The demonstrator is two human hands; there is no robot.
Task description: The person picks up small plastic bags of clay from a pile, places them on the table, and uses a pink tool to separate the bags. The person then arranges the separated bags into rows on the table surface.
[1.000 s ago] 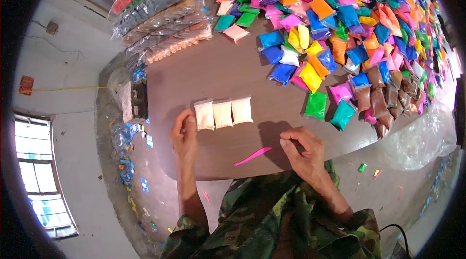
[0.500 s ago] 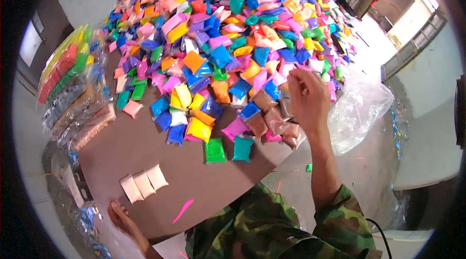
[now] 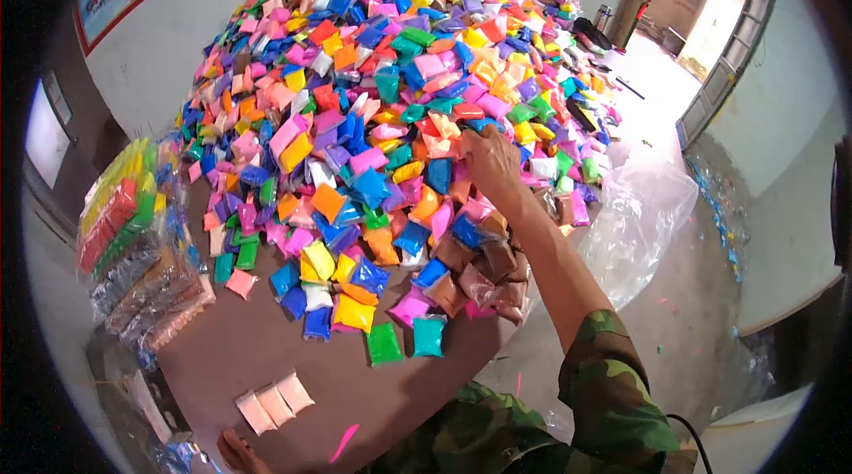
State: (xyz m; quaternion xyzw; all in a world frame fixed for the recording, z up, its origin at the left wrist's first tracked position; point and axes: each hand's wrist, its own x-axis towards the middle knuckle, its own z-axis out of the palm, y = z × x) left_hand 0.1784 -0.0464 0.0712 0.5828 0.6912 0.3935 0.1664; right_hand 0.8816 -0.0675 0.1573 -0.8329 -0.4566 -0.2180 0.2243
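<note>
My right hand [image 3: 493, 165] reaches over the big pile of small coloured packets [image 3: 355, 141], its fingers curled together beside peach-orange packets [image 3: 441, 138]. Whatever the fingertips hold, if anything, is hidden. Low at the table's near edge is my left hand [image 3: 238, 453], dark and partly cut off; its fingers do not show clearly. Just above it three pale pink packets [image 3: 275, 401] lie side by side on the brown tabletop [image 3: 355, 407]. A green packet [image 3: 385, 344] and a teal packet [image 3: 429, 335] lie at the pile's near edge, with brown packets [image 3: 477, 284] to their right.
Clear bags of sorted packets [image 3: 142, 239] stand at the table's left edge. An empty clear plastic bag [image 3: 635, 225] hangs at the right. A pink strip [image 3: 343, 443] lies near the front edge. Beyond, a doorway [image 3: 688, 39] stands open.
My right hand has moved left and farther into the pile, away from above the brown packets. The view has tilted up, so my left hand now sits at the bottom edge.
</note>
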